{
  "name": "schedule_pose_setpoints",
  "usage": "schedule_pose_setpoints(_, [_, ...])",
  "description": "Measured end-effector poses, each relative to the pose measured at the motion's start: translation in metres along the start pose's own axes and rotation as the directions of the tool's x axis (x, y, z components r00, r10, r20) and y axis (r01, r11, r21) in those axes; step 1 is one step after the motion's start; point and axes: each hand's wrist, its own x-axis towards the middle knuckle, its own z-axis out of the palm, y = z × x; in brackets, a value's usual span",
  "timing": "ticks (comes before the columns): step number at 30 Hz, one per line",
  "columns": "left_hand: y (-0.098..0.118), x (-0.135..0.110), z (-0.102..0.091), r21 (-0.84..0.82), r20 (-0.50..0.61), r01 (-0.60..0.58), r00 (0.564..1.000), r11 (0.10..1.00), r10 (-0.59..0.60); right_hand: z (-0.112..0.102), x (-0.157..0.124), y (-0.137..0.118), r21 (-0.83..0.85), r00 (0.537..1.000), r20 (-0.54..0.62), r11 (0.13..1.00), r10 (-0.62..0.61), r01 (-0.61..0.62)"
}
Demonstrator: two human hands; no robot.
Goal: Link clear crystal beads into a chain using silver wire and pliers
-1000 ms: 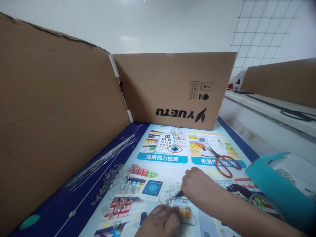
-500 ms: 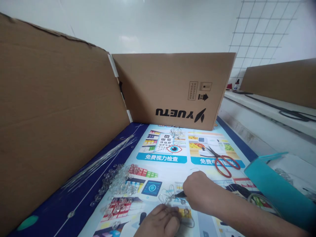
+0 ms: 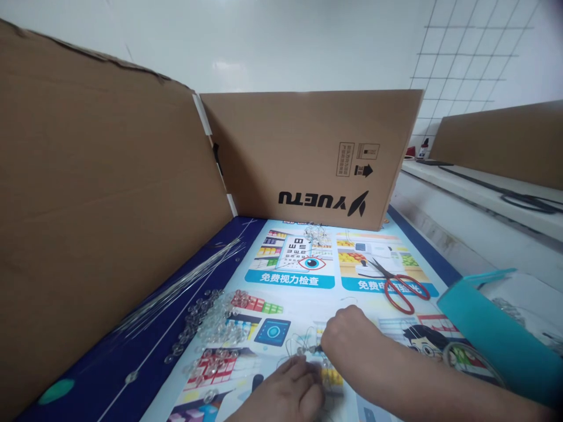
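My left hand (image 3: 290, 387), at the bottom middle, has its fingers closed on a beaded wire piece (image 3: 301, 350) with thin wire loops and clear beads. Just right of it, my right hand (image 3: 352, 337) is a fist around what look like pliers (image 3: 317, 349). Only their dark, narrow tip shows, touching or very near the wire; the handles are hidden in the fist. Loose clear beads (image 3: 220, 322) lie spread to the left of both hands. Farther left runs a bundle of straight, thin wires (image 3: 185, 287).
Red-handled scissors (image 3: 404, 290) lie beyond my right hand. A teal box (image 3: 497, 322) with wire pieces stands at the right, beside a wire coil (image 3: 475, 363). A small heap of beaded wire (image 3: 315, 233) sits near the cardboard panel (image 3: 308, 146) at the back.
My right hand has shifted slightly left, toward my left hand, and less of the pliers' dark tip shows. The left hand keeps hold of the beaded wire piece.
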Motion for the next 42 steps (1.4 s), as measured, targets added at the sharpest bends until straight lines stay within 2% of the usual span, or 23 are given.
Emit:
schedule_pose_setpoints(3, [0.001,0.001,-0.005,-0.044,0.048,0.023,0.999,0.999,-0.021,0.001,-0.004,0.0,-0.039,0.998,0.044,0.999,0.033,-0.031])
schedule_pose_setpoints(5, [0.001,0.0,-0.006,-0.085,0.061,0.04,0.997,0.996,-0.035,0.008,-0.006,0.002,-0.05,0.999,0.005,0.998,0.035,-0.035])
schedule_pose_setpoints(9, [-0.003,-0.004,0.001,-0.206,-0.011,0.042,0.999,0.978,-0.045,0.027,-0.007,0.006,-0.106,0.997,-0.071,0.993,0.038,-0.046])
schedule_pose_setpoints(13, [-0.007,-0.007,0.012,-0.299,-0.093,-0.022,0.996,0.954,-0.006,0.037,-0.007,0.012,-0.117,0.991,-0.136,0.993,0.011,-0.027])
schedule_pose_setpoints(16, [-0.007,-0.007,0.016,-0.31,-0.098,-0.025,0.995,0.95,-0.006,0.041,-0.009,0.015,-0.111,0.978,-0.207,0.994,0.0,-0.023])
schedule_pose_setpoints(19, [-0.008,-0.008,0.018,-0.291,-0.077,-0.012,0.997,0.957,-0.011,0.043,-0.01,0.017,-0.102,0.973,-0.229,0.995,-0.024,0.0])
schedule_pose_setpoints(22, [-0.008,-0.009,0.02,-0.286,-0.082,-0.031,0.997,0.958,0.007,0.041,-0.01,0.016,-0.095,0.978,-0.207,0.995,-0.037,0.017])
schedule_pose_setpoints(26, [-0.008,-0.014,0.03,-0.262,-0.08,-0.014,0.997,0.965,-0.007,0.027,-0.007,0.011,-0.131,0.986,-0.166,0.991,-0.034,0.012])
schedule_pose_setpoints(30, [-0.006,-0.017,0.037,-0.238,-0.138,-0.025,0.99,0.971,-0.008,0.015,0.0,0.007,-0.129,0.991,-0.123,0.991,-0.059,0.043])
schedule_pose_setpoints(37, [-0.004,-0.009,0.023,-0.254,-0.045,0.023,0.998,0.967,-0.035,0.019,0.008,0.003,-0.064,0.988,-0.143,0.997,-0.055,0.046])
schedule_pose_setpoints(42, [-0.006,-0.002,0.009,-0.348,-0.099,0.025,0.993,0.937,-0.064,0.032,0.004,0.005,-0.045,0.975,-0.223,0.999,0.005,-0.015])
